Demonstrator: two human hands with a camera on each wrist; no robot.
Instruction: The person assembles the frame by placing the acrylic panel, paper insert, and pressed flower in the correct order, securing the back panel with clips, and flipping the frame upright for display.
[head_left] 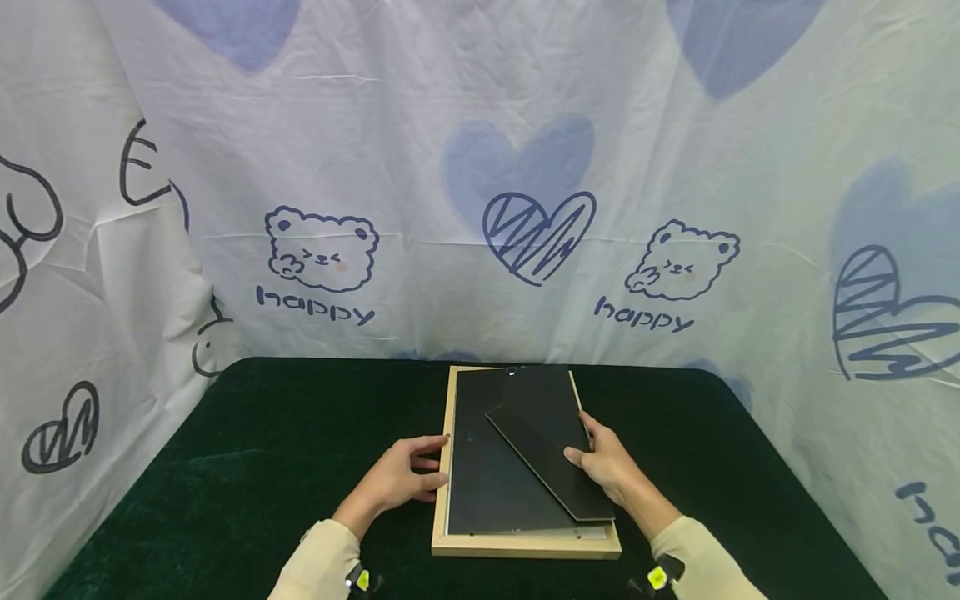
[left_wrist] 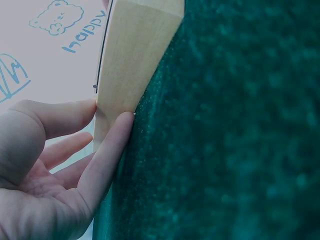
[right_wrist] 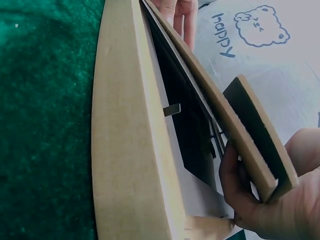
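Observation:
A light wooden picture frame (head_left: 525, 547) lies back side up on the dark green cloth. Its black backing board (head_left: 487, 467) is lifted along the right side and tilted, leaving a gap over the frame's inside. The black stand leg (head_left: 551, 462) slants across that board. My right hand (head_left: 611, 458) grips the board's right edge, fingers underneath, as the right wrist view shows. At the frame's left side, my left hand (head_left: 405, 471) touches the wooden edge with fingertips, its fingers mostly straight. A small metal tab (right_wrist: 172, 109) sticks out of the frame's inner rim.
Dark green cloth (head_left: 285, 450) covers the table under the frame. Behind it and on both sides hangs a white curtain (head_left: 427, 283) printed with hearts, bears and lettering. The frame's far end lies close to the table's back edge.

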